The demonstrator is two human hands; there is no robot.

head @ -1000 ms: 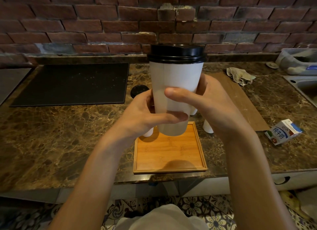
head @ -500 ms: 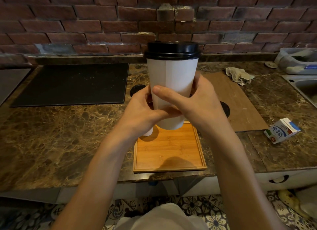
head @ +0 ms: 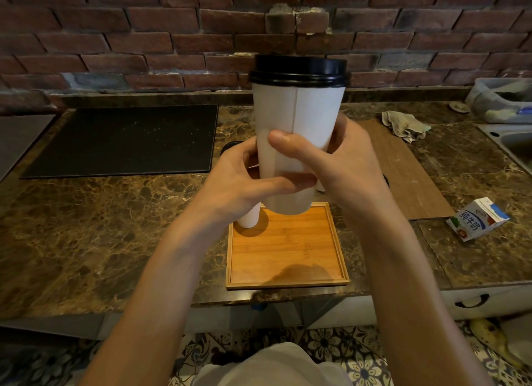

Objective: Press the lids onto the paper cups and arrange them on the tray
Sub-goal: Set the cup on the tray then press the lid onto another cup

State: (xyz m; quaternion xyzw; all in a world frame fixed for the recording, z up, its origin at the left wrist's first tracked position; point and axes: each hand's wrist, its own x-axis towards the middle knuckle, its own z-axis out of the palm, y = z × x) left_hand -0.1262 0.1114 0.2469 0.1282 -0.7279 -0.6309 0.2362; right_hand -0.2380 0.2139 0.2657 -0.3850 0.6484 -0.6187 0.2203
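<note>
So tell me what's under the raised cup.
The wooden tray lies below the lidded cup, held by left hand and right hand. A second cup stands at the tray's far left corner; its far edge is hidden.

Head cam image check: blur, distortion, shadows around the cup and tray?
Head view: paper cup, black lid, left hand and right hand gripping it look sharp, no motion smear. Head view: brick wall courses bow, wide-angle distortion. Head view: dim warm light, soft shadow on the tray near its front edge, no harsh glare.
</note>
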